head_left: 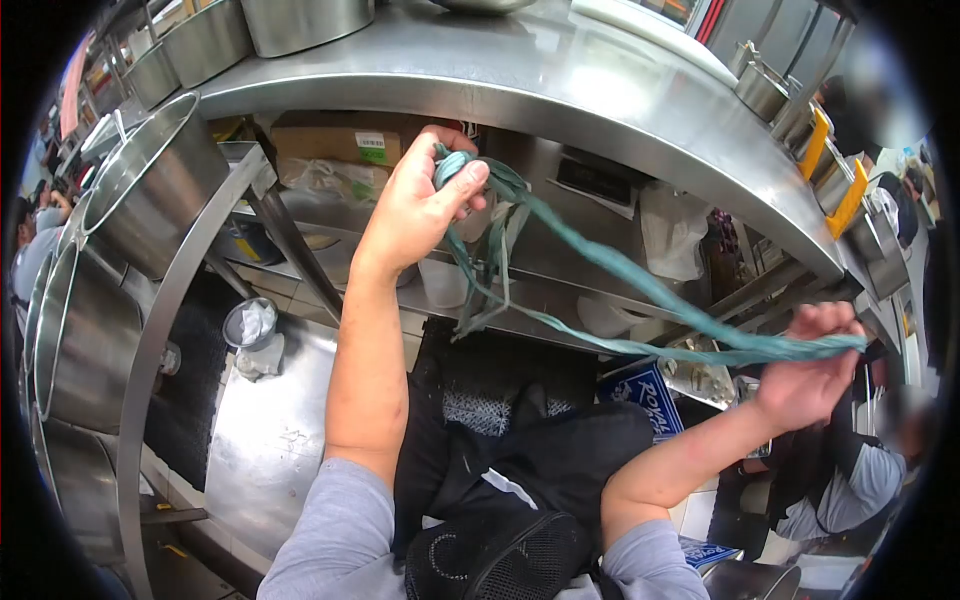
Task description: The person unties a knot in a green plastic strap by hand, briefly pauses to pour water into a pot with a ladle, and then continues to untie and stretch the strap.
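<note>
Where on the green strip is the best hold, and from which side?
Probably the bunched end of the green strip, pinched between thumb and fingers from the left, as the left hand does: it gathers there into a thick bundle. Midway, two strands spread apart, so a pinch would likely catch just one. They meet again at the right hand, a fair second hold.

The left hand (pixel 425 200), at eleven o'clock, hides part of the cord (pixel 610 262). The top edge crops the pot (pixel 305 25) at eleven and bowl (pixel 485 4) at twelve. The label (pixel 371 148) print is too small to read. At four, a knee (pixel 610 437) partly covers the box (pixel 655 395); beyond, a person's (pixel 850 490) head is blurred.
</note>
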`<state>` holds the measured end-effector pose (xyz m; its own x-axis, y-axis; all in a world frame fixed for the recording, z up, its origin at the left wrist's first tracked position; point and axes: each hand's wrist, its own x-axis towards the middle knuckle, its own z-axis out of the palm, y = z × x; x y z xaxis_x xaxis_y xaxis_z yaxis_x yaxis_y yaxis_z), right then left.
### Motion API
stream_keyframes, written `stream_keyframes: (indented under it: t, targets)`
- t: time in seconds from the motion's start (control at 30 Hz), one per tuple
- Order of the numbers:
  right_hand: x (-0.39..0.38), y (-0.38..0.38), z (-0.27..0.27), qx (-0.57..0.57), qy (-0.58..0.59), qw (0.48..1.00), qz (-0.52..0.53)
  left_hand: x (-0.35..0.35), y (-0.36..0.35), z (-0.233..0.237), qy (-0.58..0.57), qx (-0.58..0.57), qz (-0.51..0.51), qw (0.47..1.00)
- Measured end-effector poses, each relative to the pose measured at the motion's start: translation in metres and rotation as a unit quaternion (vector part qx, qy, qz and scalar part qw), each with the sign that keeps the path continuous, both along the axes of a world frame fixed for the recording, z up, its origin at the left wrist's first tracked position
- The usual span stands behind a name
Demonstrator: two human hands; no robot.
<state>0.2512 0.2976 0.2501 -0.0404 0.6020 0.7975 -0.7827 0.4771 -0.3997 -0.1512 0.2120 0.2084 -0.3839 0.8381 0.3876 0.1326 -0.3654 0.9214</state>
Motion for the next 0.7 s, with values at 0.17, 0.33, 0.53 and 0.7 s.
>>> stream_keyframes:
  t: [0.17, 0.33, 0.53, 0.7]
  targets:
    - [-0.043, -0.019, -0.011, 0.114, -0.473, 0.874, 0.001, 0.015, -0.007, 0.013, -0.031, 0.030, -0.073, 0.996]
    - [-0.096, -0.021, -0.013, 0.175, -0.593, 0.786, -0.027, 0.031, -0.012, 0.024, -0.020, 0.033, -0.058, 0.998]
    - [-0.166, -0.024, -0.055, 0.056, -0.563, 0.807, -0.170, 0.045, -0.011, 0.023, 0.020, 0.006, -0.096, 0.995]
    - [-0.161, -0.018, -0.044, 0.034, -0.567, 0.789, -0.233, 0.021, 0.010, -0.006, 0.132, 0.017, 0.007, 0.991]
